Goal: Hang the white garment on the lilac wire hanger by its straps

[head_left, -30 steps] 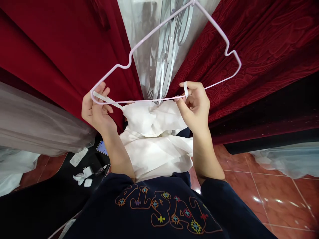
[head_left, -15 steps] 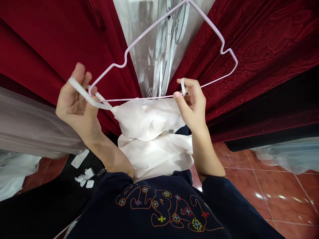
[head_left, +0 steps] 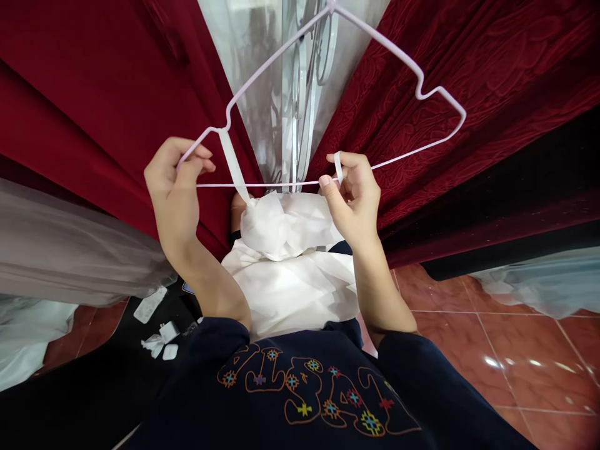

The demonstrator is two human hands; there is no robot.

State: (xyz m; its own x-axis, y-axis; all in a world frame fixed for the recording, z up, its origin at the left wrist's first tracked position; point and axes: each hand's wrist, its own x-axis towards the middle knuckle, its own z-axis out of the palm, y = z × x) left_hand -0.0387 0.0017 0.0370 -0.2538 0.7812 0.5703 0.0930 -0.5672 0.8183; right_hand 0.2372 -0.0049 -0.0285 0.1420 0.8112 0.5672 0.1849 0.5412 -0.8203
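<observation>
We have just brought the left strap [head_left: 232, 159] in from where our left hand [head_left: 173, 187] was stretching it wide around the end of the pale lilac hanger [head_left: 267, 185]; it now sits in the notch on that side, off our fingers, so the hanger rather than the hand holds it up. Our left grip is closed around the hanger's left corner, though part of the contact is hidden. Our right hand [head_left: 359, 197] pinches the lower bar between thumb and fingers, with the right strap [head_left: 338, 165] looped over a raised fingertip, as it was a moment ago; that strap is apart from the right notch, so only the left side is seated. The white strappy garment [head_left: 295, 284] lies bunched over our lap, its upper edge just below the bar, and the hanger stands above it.
</observation>
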